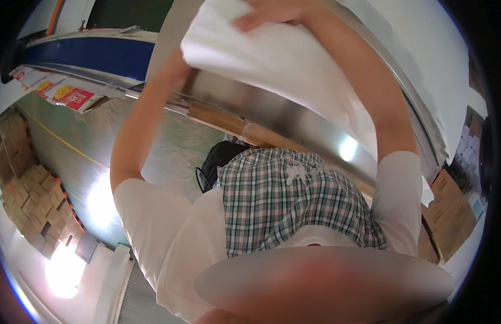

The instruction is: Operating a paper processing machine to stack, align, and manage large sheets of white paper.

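Note:
A large white sheet (272, 59), which may be plastic film or paper, spreads over a metal-topped worktable (250, 94) in front of me. My right hand (277, 12) reaches across to its far part and lies on top with the fingers stretched out, cut off partly by the upper edge. At the sheet's left end is my left hand (181, 63), blurred, with its fingers hidden behind the sheet's folded edge. Whether it grips the sheet I cannot make out.
A blue-sided machine or conveyor (88, 56) stands at the far left, with red-and-white printed packages (72, 97) along its edge. Stacked cardboard boxes (34, 200) are on the left, and a brown carton (450, 216) is at the right. A black bag-like object (221, 159) is beside me.

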Tool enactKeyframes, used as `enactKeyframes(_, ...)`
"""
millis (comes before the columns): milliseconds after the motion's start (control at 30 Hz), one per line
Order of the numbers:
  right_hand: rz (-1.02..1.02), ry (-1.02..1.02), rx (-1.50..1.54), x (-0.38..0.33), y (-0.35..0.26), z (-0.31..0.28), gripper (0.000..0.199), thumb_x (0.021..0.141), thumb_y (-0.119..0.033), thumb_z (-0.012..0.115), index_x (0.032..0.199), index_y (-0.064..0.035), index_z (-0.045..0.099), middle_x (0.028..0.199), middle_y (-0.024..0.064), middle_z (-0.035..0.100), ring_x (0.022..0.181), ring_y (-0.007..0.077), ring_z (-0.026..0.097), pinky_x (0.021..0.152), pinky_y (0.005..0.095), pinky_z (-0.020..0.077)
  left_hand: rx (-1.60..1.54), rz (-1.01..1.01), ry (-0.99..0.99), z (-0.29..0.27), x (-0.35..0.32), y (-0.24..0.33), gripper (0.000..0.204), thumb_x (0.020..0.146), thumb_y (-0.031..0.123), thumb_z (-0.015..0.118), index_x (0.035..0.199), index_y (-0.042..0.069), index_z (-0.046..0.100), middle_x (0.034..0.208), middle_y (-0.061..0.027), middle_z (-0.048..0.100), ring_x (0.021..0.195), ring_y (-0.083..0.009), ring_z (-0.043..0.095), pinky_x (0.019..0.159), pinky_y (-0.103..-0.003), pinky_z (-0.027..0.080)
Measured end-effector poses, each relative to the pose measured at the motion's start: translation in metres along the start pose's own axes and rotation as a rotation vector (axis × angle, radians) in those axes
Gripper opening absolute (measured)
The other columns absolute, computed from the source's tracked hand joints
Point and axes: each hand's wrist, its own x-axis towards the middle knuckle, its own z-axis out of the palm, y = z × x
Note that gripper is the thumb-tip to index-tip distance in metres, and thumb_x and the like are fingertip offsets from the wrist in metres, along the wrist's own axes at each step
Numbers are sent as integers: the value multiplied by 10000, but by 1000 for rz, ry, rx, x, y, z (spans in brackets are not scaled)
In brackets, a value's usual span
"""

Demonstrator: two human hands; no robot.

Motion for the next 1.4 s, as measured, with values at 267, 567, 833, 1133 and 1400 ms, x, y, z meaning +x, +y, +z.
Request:
enactKeyframes(267, -43, 497, -328, 63, 39, 30, 589, 696, -478, 647, 1038, -9, 548, 960, 113, 591, 892, 229, 563, 762, 353, 449, 569, 16, 131, -35, -3, 49, 197, 809, 115, 574, 958, -13, 586, 828, -40, 612, 769, -86, 569, 697, -237, 461)
enactKeyframes(567, -272, 871, -41, -140, 47, 69, 324, 769, -215, 627, 1015, -15, 559, 946, 83, 590, 854, 185, 557, 780, 296, 439, 1312, 953, -34, 89, -14, 79, 170, 758, 201, 628, 839, 54, 604, 817, -93, 600, 788, -294, 566, 724, -374, 450)
enactKeyframes(833, -94, 1223, 97, -243, 116, 228, 217, 752, -64, 605, 962, -19, 573, 955, 80, 586, 903, 199, 552, 803, 297, 429, 1481, 437, 118, 76, 7, 30, 270, 844, 250, 440, 824, 11, 565, 836, -213, 568, 806, -398, 531, 677, -439, 418)
enactKeyframes(1133, 166, 1656, -119, -333, 186, 285, 179, 771, -70, 575, 945, -29, 578, 959, 98, 581, 893, 258, 556, 762, 328, 457, 1874, 597, 391, -65, -10, 54, 305, 880, 248, 435, 767, -8, 556, 751, -209, 571, 729, -381, 544, 632, -455, 416)
enactKeyframes(1400, 447, 1683, -466, -463, 314, 292, 237, 804, -51, 498, 1029, -19, 567, 1107, 116, 556, 1010, 285, 519, 860, 345, 425, 1681, 813, 201, 104, -43, 11, 356, 836, 364, 513, 1004, 58, 584, 1017, -159, 576, 962, -340, 523, 816, -432, 402)
